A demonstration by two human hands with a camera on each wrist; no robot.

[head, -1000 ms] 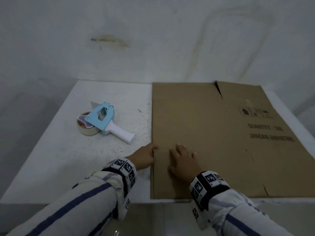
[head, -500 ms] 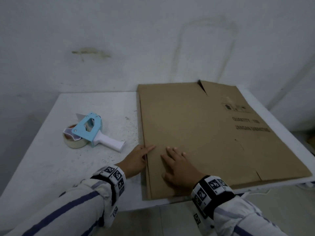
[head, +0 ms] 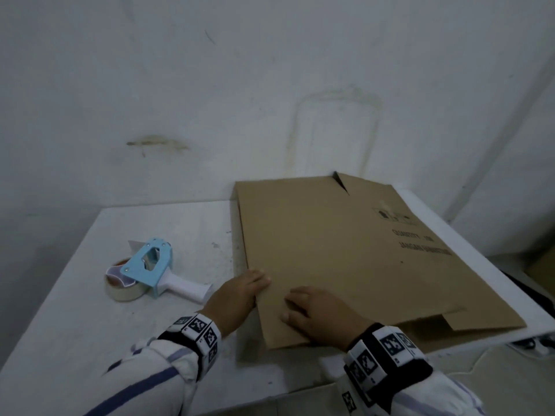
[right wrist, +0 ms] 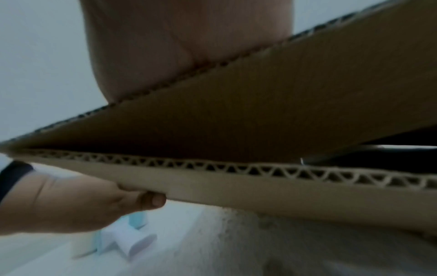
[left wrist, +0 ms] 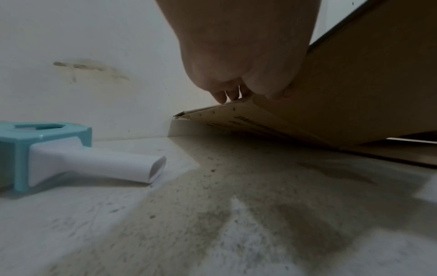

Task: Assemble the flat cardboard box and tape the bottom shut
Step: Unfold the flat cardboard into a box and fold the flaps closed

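Lifted off the desk [head: 90, 340] since earlier, the cardboard box [head: 345, 250] is pinched at its left edge by the left hand [head: 237, 295]; the right hand [head: 318, 316] lies flat on top.

Bare packing corner: stained white wall [head: 270, 85]; scuffed white table [head: 75, 325]; tape dispenser [head: 147, 268]

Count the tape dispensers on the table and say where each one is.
1. The blue-and-white tape dispenser lies on the white table, left of the flattened cardboard box and apart from it. The box may hide others.
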